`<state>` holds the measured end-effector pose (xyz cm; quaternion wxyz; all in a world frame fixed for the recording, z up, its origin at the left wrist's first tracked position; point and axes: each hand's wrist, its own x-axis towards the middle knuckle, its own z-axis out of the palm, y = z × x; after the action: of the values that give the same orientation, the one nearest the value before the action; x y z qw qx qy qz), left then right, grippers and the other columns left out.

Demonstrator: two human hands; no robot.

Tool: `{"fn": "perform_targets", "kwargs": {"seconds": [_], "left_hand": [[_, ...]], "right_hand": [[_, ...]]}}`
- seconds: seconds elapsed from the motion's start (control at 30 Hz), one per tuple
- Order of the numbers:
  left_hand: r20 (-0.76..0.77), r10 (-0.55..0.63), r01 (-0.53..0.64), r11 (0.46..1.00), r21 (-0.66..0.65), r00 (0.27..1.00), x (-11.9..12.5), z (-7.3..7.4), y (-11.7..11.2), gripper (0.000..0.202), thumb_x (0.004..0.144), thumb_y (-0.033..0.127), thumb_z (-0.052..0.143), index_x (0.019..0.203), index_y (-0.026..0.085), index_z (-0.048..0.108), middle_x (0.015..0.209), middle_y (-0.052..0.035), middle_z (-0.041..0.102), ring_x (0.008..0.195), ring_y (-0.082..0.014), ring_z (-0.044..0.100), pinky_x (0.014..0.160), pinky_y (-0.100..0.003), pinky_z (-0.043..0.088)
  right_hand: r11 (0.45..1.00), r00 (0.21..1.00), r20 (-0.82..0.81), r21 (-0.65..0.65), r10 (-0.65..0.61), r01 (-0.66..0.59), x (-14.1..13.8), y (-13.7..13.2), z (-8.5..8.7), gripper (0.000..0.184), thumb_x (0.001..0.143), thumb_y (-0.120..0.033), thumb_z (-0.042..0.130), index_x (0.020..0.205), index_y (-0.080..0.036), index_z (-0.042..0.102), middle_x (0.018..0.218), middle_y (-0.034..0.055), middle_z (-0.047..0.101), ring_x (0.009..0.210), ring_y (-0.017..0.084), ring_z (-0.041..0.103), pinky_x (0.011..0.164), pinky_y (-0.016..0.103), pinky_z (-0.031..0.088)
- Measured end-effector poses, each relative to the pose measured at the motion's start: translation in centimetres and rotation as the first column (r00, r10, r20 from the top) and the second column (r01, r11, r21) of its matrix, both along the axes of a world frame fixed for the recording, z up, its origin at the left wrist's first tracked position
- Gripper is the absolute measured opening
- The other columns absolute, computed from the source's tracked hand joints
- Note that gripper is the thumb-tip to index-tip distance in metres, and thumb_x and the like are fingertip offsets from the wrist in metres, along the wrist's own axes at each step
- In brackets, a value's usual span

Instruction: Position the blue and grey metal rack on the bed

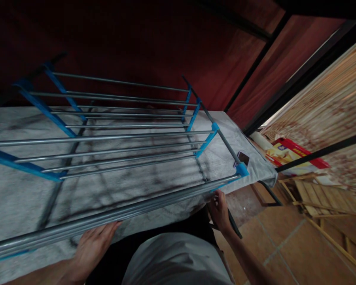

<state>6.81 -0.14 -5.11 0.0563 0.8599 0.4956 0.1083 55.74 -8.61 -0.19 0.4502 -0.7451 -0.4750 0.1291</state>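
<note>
A rack of grey metal tubes (130, 137) with blue plastic side brackets (207, 143) lies across a cloth-covered table (154, 166). It looks like a shoe rack with several tiers. Its nearest tier, a bundle of parallel tubes (142, 202), runs along the table's front edge. My left hand (93, 247) rests flat beside these tubes, fingers stretched along their near side. Farther right, my right hand (220, 209) has its fingers curled just below the blue end piece (225, 184) of that tier. What those fingers pinch, if anything, is hidden.
A phone-like dark object (243, 159) lies near a blue corner joint (242, 169). To the right are a red and yellow box (293, 154), a folded wooden chair (323, 196) and a tiled floor (273, 241). Dark red fabric (121, 43) hangs behind the table.
</note>
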Motion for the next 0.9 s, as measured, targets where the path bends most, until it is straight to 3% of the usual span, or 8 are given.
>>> {"fn": "perform_targets", "kwargs": {"seconds": [0.1, 0.3, 0.47, 0.63, 0.8, 0.9], "left_hand": [[0.001, -0.009, 0.009, 1.0, 0.025, 1.0, 0.1, 0.0, -0.1, 0.046, 0.091, 0.017, 0.04, 0.111, 0.029, 0.08, 0.106, -0.0055, 0.082, 0.095, -0.0252, 0.076, 0.088, -0.037, 0.055], [-0.012, -0.005, 0.005, 0.998, 0.059, 1.0, -0.1, -0.2, -0.1, 0.047, 0.097, 0.019, 0.037, 0.111, 0.027, 0.08, 0.108, -0.0077, 0.082, 0.095, -0.0256, 0.077, 0.087, -0.037, 0.054], [-0.026, -0.04, 0.041, 0.999, 0.028, 0.999, -0.1, 1.1, 0.1, 0.046, 0.098, 0.022, 0.037, 0.113, 0.027, 0.081, 0.106, -0.0066, 0.083, 0.095, -0.0241, 0.076, 0.086, -0.035, 0.054], [0.027, -0.056, 0.053, 0.995, 0.084, 0.998, 0.6, 2.6, -0.2, 0.045, 0.102, 0.024, 0.037, 0.115, 0.029, 0.079, 0.107, -0.0032, 0.082, 0.096, -0.0219, 0.074, 0.086, -0.033, 0.052], [0.124, 0.0, -0.019, 0.988, 0.154, 0.992, -0.4, 3.3, -2.1, 0.039, 0.104, 0.027, 0.04, 0.115, 0.029, 0.077, 0.113, -0.0063, 0.079, 0.104, -0.0246, 0.071, 0.097, -0.038, 0.05], [0.226, 0.182, -0.228, 0.953, 0.197, 0.957, -2.0, 3.5, -4.6, 0.031, 0.102, 0.028, 0.046, 0.114, 0.026, 0.075, 0.119, -0.0101, 0.076, 0.11, -0.0275, 0.069, 0.102, -0.044, 0.051]], "right_hand": [[1.0, 0.999, 0.034, -0.022, 0.009, -0.009, -0.1, 1.1, 0.2, 0.013, 0.094, -0.028, 0.044, 0.099, -0.023, 0.055, 0.096, 0.0037, 0.059, 0.093, 0.021, 0.056, 0.087, 0.04, 0.047], [0.998, 0.999, 0.032, -0.054, -0.025, 0.027, -0.7, 1.1, 0.0, 0.011, 0.091, -0.029, 0.046, 0.099, -0.023, 0.052, 0.099, 0.004, 0.058, 0.093, 0.022, 0.055, 0.088, 0.041, 0.045], [0.996, 0.999, -0.009, -0.076, -0.038, 0.037, -0.4, 1.4, -0.4, 0.013, 0.091, -0.035, 0.05, 0.097, -0.024, 0.053, 0.097, 0.0031, 0.058, 0.091, 0.021, 0.055, 0.086, 0.039, 0.046], [0.997, 0.999, -0.014, -0.062, -0.035, 0.034, 0.4, 2.2, -0.9, 0.023, 0.09, -0.043, 0.057, 0.098, -0.022, 0.059, 0.095, 0.0039, 0.059, 0.089, 0.022, 0.057, 0.084, 0.04, 0.048], [0.997, 0.999, -0.039, -0.074, 0.005, -0.008, 1.5, 2.6, -1.8, 0.031, 0.086, -0.05, 0.062, 0.095, -0.021, 0.061, 0.092, 0.0052, 0.063, 0.084, 0.024, 0.062, 0.081, 0.042, 0.052], [0.997, 1.0, 0.0, -0.074, -0.018, 0.017, 1.9, 2.6, -2.2, 0.037, 0.082, -0.056, 0.066, 0.091, -0.021, 0.062, 0.086, 0.0053, 0.066, 0.079, 0.024, 0.063, 0.077, 0.042, 0.052]]}}
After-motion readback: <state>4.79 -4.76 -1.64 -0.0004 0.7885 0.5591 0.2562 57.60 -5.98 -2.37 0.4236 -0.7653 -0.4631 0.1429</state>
